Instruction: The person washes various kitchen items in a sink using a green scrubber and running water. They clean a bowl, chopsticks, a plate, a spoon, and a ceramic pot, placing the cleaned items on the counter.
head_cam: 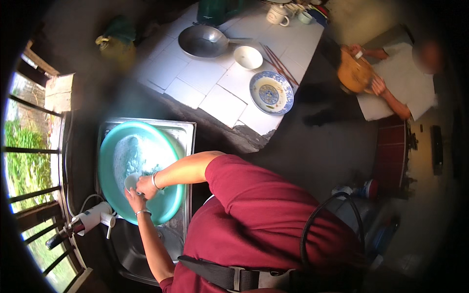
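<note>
A small white bowl [131,181] is held tilted over soapy water in a green plastic basin [104,157]. My left hand [135,201] grips the bowl's near rim from below. My right hand [146,186] is closed at the inside of the same bowl. Something small and dark shows under its fingers, too hidden to name. White suds [154,152] cover much of the water, and part of a submerged thing shows beside my right wrist. The basin rests over a stainless steel sink [188,135].
A white water-heater tap [93,218] juts in near the barred window [33,150]. On the tiled counter [220,104] are a wok [203,41], a white bowl [248,57], a patterned plate [269,91] and chopsticks [280,66]. Right, a person [399,80] holds a round brown object [353,71].
</note>
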The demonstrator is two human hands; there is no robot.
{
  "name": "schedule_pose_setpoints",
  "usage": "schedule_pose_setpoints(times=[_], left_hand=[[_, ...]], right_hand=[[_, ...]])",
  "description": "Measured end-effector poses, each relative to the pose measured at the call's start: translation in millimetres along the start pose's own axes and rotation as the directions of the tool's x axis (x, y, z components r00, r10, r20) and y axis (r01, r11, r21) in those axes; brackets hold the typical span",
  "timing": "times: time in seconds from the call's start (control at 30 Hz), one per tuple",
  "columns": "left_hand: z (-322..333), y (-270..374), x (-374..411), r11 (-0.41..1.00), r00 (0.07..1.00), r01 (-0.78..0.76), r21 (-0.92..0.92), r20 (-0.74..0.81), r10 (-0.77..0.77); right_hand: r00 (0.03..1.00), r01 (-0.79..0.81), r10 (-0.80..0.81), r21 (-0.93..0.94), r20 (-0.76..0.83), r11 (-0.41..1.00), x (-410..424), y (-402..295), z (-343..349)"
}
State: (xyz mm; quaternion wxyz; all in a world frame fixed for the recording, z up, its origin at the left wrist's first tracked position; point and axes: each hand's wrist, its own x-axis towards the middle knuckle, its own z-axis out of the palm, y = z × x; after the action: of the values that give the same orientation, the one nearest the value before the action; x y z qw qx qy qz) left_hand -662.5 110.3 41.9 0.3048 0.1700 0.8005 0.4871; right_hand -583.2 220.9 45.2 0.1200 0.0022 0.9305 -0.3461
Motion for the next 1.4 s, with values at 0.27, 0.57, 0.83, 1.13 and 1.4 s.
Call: schedule_pose_setpoints(times=[0.27,0.57,0.83,1.13,1.4], left_hand=[[-6.9,95.5,-38.7,0.440,0.953,-0.204,0.874,0.074,0.295],[-25.1,120.5,-27.8,0.853,0.954,0.276,-0.443,0.232,-0.188],[43.0,36.7,-35.3,0.567,0.878,-0.473,0.674,0.415,0.239],[14.8,6.9,-8.3,0.644,0.961,-0.276,0.713,0.218,0.170],[4.1,116.3,-61.3,0.961,0.992,-0.124,-0.248,-0.043,0.117]], right_hand=[[0.998,-0.057,0.047,-0.406,-0.035,0.912,-55.1,-31.8,-32.9],[0.715,0.212,0.017,0.240,-0.699,0.947,-54.4,-26.7,-42.2],[0.841,0.386,0.419,0.922,-0.343,-0.018,-108.2,1.1,-98.9],[0.880,0.234,0.451,0.962,-0.150,-0.137,-116.6,1.3,-114.4],[0.871,0.185,0.477,0.978,-0.118,-0.096,-78.8,-0.9,-85.7]])
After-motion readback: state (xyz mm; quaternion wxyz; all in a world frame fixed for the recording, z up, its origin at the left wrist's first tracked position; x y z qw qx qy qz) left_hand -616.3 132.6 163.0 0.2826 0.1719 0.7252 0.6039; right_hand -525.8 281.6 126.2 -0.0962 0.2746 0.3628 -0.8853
